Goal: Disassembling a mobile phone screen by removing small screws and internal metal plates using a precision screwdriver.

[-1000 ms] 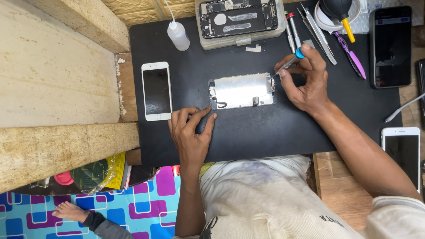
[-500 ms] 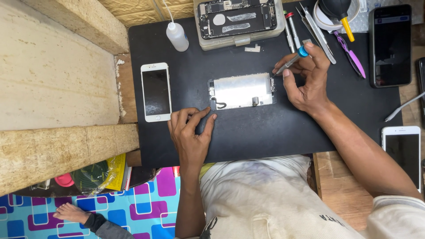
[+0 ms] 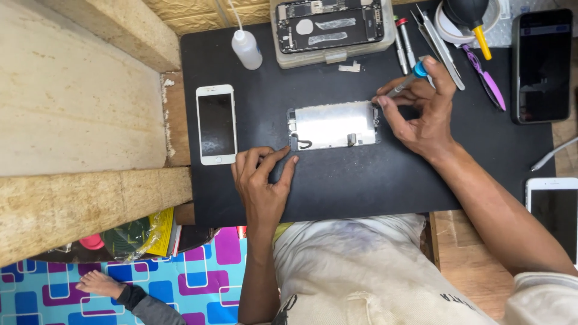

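I see my right hand (image 3: 424, 114) with its fingers pinched together around a slim grey screwdriver with a blue cap (image 3: 407, 80), its tip at the right edge of the silver metal-backed phone screen panel (image 3: 333, 125), which lies flat in the middle of the black rubber work mat (image 3: 361, 186). My left hand (image 3: 263, 180) rests on the mat just left of and nearer than the panel, fingers spread and gripping nothing. A white smartphone (image 3: 216, 124) lies further left, face up.
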